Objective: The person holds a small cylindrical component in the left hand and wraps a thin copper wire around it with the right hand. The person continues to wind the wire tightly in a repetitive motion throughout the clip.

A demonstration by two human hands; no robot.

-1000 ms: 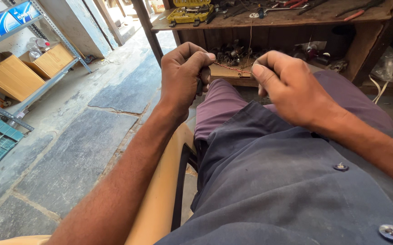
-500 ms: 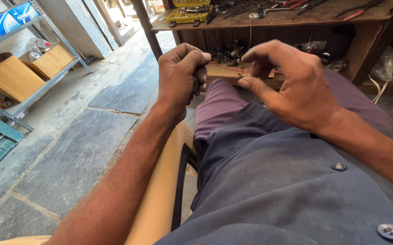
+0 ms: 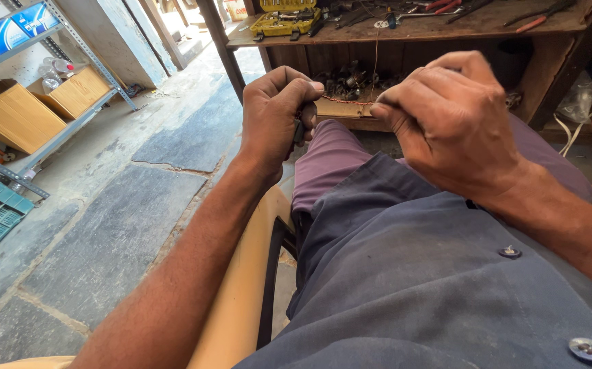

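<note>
My left hand (image 3: 277, 116) is closed in a fist around a small dark part, mostly hidden by the fingers. A thin copper wire (image 3: 345, 101) runs taut from that fist to my right hand (image 3: 449, 123), which pinches its other end between thumb and fingertips. Another strand of the wire rises toward the wooden workbench (image 3: 419, 31). Both hands hover above my lap, over purple trousers (image 3: 330, 160) and a dark grey shirt (image 3: 419, 273).
The workbench carries a yellow tool case (image 3: 285, 20), pliers and loose tools; its lower shelf holds several small metal parts (image 3: 347, 78). A metal rack with cardboard boxes (image 3: 16, 116) stands at left. Stone floor slabs (image 3: 104, 239) lie below. I sit on a tan plastic chair (image 3: 241, 301).
My right hand has shifted slightly right and turned, drawing the copper wire taut from the left fist. The left hand stays nearly still.
</note>
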